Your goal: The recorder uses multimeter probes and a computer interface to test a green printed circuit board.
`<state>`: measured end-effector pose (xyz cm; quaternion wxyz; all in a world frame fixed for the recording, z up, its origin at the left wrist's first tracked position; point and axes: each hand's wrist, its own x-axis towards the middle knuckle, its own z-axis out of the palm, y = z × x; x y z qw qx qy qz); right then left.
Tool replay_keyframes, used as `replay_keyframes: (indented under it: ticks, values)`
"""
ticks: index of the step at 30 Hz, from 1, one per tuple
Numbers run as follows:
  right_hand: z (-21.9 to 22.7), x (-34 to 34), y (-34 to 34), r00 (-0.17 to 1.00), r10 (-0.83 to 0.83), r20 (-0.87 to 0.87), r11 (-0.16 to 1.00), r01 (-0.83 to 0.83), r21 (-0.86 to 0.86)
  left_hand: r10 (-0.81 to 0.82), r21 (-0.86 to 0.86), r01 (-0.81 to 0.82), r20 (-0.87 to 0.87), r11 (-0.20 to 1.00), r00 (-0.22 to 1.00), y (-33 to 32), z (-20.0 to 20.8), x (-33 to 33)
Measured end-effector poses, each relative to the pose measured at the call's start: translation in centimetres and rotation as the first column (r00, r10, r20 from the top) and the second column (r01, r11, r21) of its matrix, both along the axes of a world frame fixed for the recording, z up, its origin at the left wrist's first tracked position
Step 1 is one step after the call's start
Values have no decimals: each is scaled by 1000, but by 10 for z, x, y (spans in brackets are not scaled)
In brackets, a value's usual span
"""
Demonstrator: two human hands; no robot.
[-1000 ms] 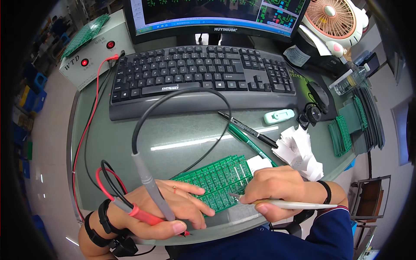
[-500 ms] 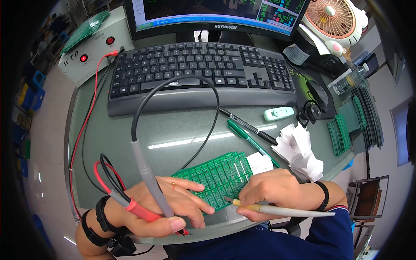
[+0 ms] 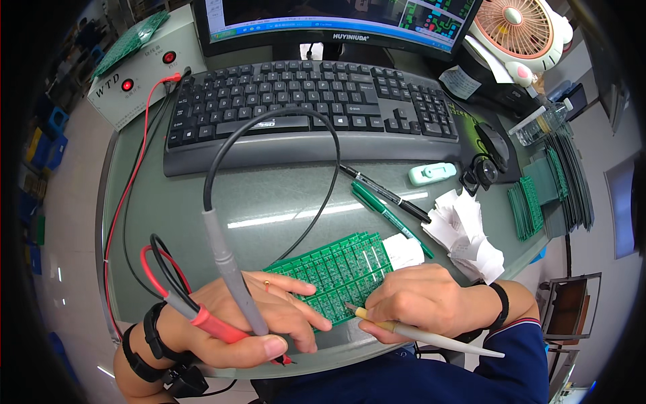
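Observation:
A green panel of small circuit boards (image 3: 334,269) lies on the table's near part. My left hand (image 3: 266,313) rests at its left, fingertips pressing its near edge. A red test probe (image 3: 219,326) is held under that hand's thumb, and a grey test probe (image 3: 237,289) with a black cable crosses the back of the fingers down to the thumb. My right hand (image 3: 414,303) is closed in a pinch round a craft knife (image 3: 431,337) with a yellowish grip and pale tapering handle. Its blade points at the panel's lower right; I cannot tell whether it touches.
Behind are a black keyboard (image 3: 289,101) and a monitor (image 3: 323,40). Right of the panel lie a green marker (image 3: 383,214), a black pen (image 3: 383,192) and crumpled white paper (image 3: 464,236). More boards (image 3: 528,207) stand at the right edge. A grey power box (image 3: 145,74) feeds the cables.
The right hand has turned slightly and the knife's handle end has dropped and shifted left. The blade has moved a little over the panel. My left hand keeps its place.

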<state>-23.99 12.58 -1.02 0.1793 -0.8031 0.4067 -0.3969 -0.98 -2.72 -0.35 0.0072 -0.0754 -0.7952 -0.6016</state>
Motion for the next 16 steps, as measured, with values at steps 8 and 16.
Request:
replay_keyframes:
  ticks: [8, 16]
  values:
    - [-1, 0, 0, 1000, 11, -7, 1000, -11, 3, -4, -23, 4, -7, 1000, 1000, 0, 0, 1]
    - [0, 1, 1, 999, -12, -46, 1000, 12, -1, 0, -24, 0, -1, 1000, 1000, 0, 1, 0]
